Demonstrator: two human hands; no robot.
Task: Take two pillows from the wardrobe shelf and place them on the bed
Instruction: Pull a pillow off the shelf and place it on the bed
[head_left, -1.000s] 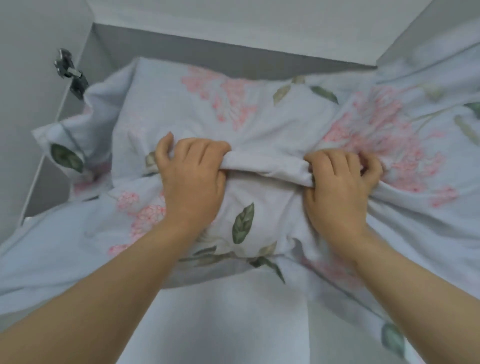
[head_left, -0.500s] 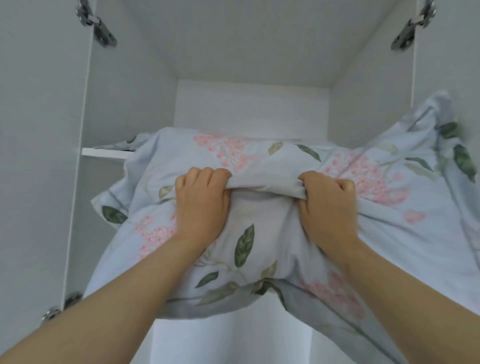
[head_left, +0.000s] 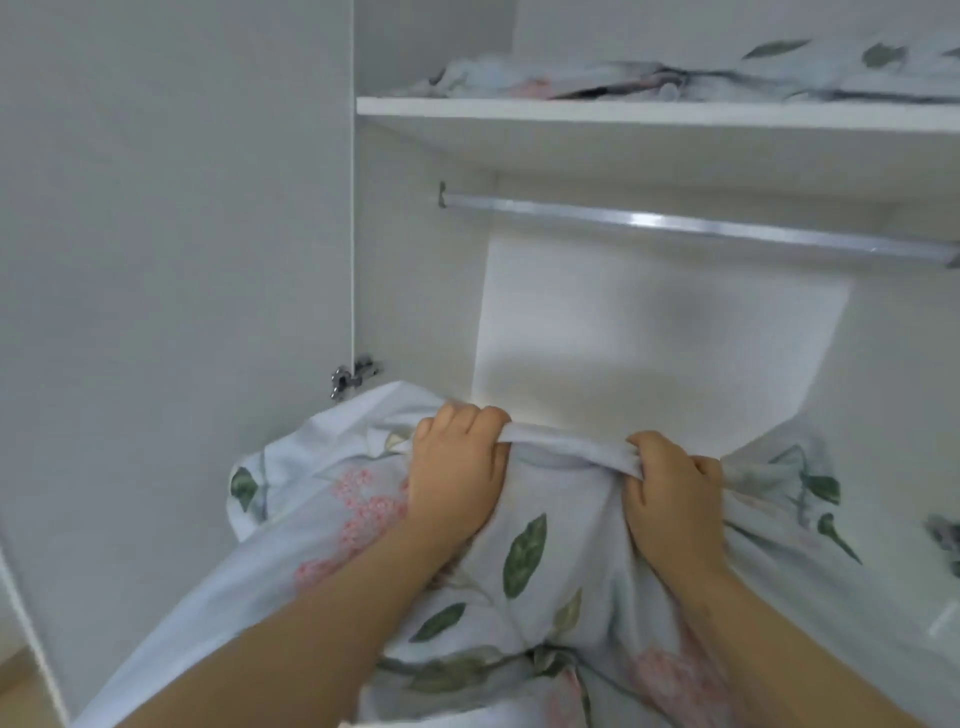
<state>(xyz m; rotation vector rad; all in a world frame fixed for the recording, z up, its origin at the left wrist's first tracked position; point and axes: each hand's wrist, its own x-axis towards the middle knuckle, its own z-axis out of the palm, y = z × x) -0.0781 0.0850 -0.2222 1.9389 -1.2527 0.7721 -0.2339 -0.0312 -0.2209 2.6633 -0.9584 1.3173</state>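
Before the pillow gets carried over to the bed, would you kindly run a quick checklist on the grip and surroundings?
1. Left hand gripping the pillow: ok, fingers closed over its top edge.
2. Right hand gripping: ok, bunched on the same edge.
3. Pillow clear of the shelf: ok, held well below it.
4. Clear of the hanging rail: ok.
5. Second pillow located: cannot tell; floral fabric lies on the shelf.
6. Path to bed: cannot tell, out of view.

Pale blue fabric pillow (head_left: 524, 551) is showing pink flower clusters and green leaf prints. White laminate wardrobe shelf (head_left: 649, 111) is carrying more pale blue floral bedding (head_left: 597, 80); silver metal hanging rail (head_left: 701, 228) is gleaming against white panels.
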